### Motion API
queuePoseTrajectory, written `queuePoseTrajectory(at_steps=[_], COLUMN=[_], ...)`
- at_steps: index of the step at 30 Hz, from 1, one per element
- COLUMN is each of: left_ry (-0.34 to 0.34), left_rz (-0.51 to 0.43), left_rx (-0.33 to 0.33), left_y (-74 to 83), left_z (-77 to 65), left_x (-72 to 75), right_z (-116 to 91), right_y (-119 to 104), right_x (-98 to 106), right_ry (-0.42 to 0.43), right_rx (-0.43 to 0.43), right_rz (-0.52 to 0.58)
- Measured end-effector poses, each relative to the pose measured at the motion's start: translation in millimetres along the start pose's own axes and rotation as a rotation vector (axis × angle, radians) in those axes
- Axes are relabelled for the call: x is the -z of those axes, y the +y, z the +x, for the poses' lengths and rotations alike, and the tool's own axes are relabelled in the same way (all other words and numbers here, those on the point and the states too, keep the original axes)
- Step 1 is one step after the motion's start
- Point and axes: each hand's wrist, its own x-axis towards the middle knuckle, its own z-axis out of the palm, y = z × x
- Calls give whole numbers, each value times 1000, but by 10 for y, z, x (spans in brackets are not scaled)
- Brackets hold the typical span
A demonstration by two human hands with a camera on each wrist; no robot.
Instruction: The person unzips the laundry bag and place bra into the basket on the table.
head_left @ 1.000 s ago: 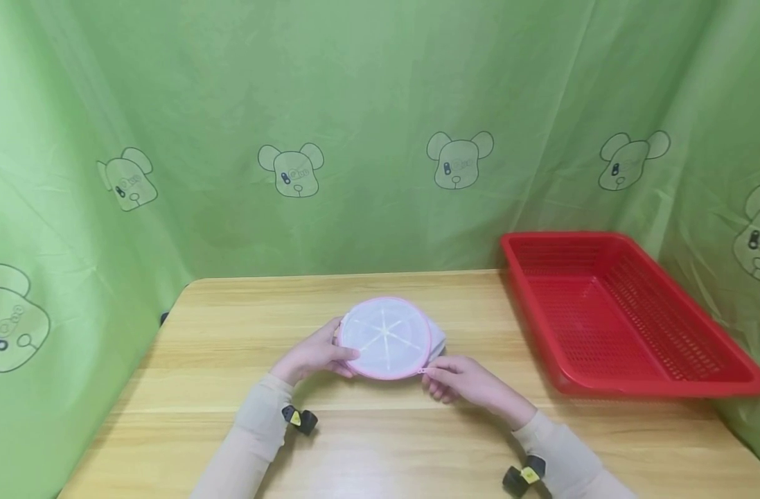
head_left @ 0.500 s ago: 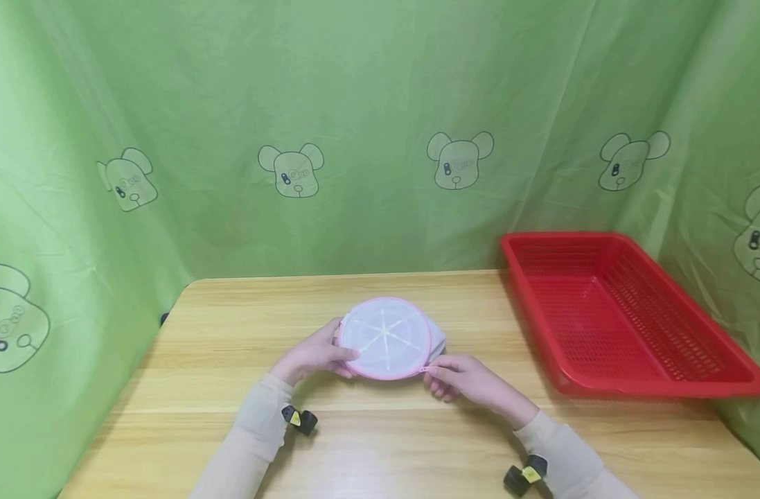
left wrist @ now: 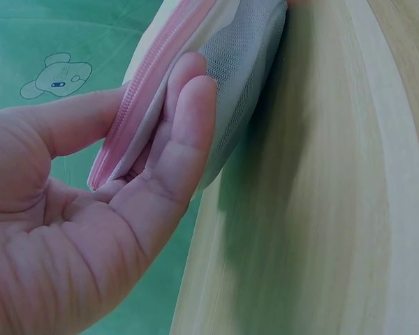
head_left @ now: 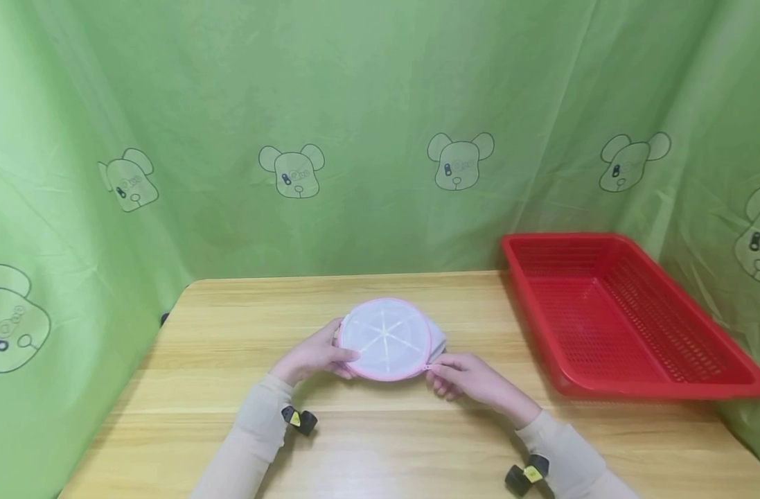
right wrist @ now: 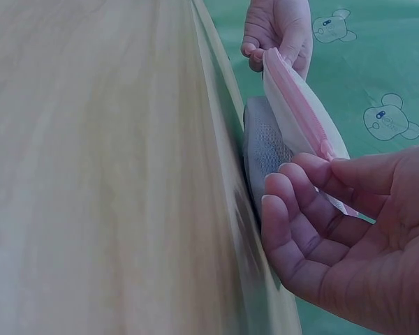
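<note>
Head view: pouch point(head_left: 386, 336) tilted over the desk point(head_left: 380, 443), left of the basket point(head_left: 641, 385). Left hand point(head_left: 314, 353): fingers point(left wrist: 195, 118) grip the pouch at its left side. Right hand point(head_left: 473, 381): fingers pinch the zip pull point(right wrist: 327, 149).

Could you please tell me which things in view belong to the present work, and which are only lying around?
Belong to the work:
round mesh pouch, gripped at its edge by the left hand
pink zipper pull, pinched by the right hand

Apparently only around:
red basket, untouched, at the right
green curtain, behind the table
</note>
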Motion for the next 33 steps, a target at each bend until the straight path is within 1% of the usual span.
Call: queuePoseTrajectory(at_steps=[7,20,33], left_ry=[-2,0,-5], left_rz=[4,10,10], left_rx=[-2,7,8], left_y=[-7,-12,-22], left_z=[8,14,10], left_x=[1,-5,1], right_z=[-14,12,15], right_y=[-18,38,19], right_x=[0,35,46], right_ry=[1,17,37], right_rx=[-2,-25,-25], right_rz=[12,15,17])
